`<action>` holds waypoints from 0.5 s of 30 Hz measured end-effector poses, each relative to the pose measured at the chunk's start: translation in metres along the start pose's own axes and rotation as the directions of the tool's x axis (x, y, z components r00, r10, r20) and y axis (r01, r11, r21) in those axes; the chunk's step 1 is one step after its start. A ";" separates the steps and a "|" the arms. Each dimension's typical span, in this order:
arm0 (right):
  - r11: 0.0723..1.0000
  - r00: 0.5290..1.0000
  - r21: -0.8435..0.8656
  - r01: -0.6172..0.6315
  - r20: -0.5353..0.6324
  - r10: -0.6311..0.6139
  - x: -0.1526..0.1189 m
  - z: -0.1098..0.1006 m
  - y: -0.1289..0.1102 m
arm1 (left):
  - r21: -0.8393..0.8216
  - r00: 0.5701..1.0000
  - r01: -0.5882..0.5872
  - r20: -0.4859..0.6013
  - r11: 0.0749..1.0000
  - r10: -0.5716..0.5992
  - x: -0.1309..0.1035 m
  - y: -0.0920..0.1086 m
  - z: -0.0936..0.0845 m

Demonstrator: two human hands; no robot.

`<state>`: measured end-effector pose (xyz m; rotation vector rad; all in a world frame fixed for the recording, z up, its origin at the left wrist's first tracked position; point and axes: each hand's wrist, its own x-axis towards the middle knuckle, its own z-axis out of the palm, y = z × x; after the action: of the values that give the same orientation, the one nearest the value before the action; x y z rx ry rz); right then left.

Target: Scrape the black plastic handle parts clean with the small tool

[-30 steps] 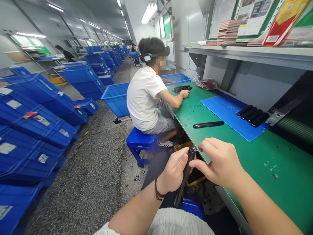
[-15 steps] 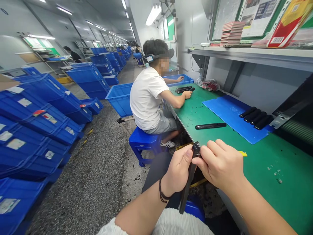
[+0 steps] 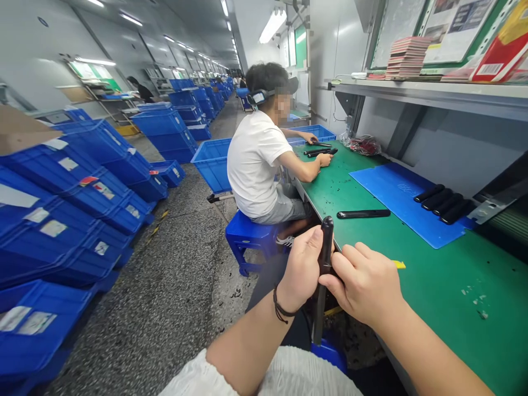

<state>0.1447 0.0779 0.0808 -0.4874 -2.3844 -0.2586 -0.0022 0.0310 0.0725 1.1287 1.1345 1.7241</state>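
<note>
My left hand [image 3: 303, 269] is closed around a long black handle [image 3: 327, 236], its thumb lying along the glossy, rounded upper end. The narrower matte lower part points down toward my lap. My right hand [image 3: 365, 283] is closed beside it, thumb and knuckles at the handle's middle. A yellow tip [image 3: 399, 264] sticks out behind that hand; the rest of this tool is hidden in the fist. On the green tabletop [image 3: 429, 291] just ahead lies another black handle [image 3: 363, 214]. Several more black handles [image 3: 443, 202] rest in a row on a blue mat [image 3: 396, 192].
A co-worker [image 3: 259, 159] sits on a blue stool [image 3: 247, 234] ahead, handling black pieces at the same bench. Stacked blue crates [image 3: 82, 203] line the left. A shelf [image 3: 433, 91] overhangs the bench at right. Dark scraps dot the tabletop and floor.
My right hand has moved down along the black handle, and more of its glossy end shows above my left hand. The co-worker's far hand has come back from the crate to the bench.
</note>
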 end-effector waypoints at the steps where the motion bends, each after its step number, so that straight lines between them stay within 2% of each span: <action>1: 1.000 1.000 0.011 -0.001 0.013 0.001 0.000 0.001 -0.001 | -0.009 1.000 -0.004 -0.016 1.000 0.004 0.002 -0.001 0.000; 8: 0.998 0.999 0.052 -0.017 0.043 0.015 -0.001 0.006 -0.004 | -0.150 0.994 0.012 -0.110 0.989 -0.028 0.010 -0.006 0.000; 15: 0.999 0.999 0.038 -0.002 0.040 0.001 -0.002 0.007 -0.005 | -0.191 0.985 0.014 -0.167 0.981 -0.047 0.014 -0.006 0.002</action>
<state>0.1401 0.0753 0.0744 -0.4811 -2.4231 -0.2040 -0.0037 0.0459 0.0709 0.8565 1.0569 1.8891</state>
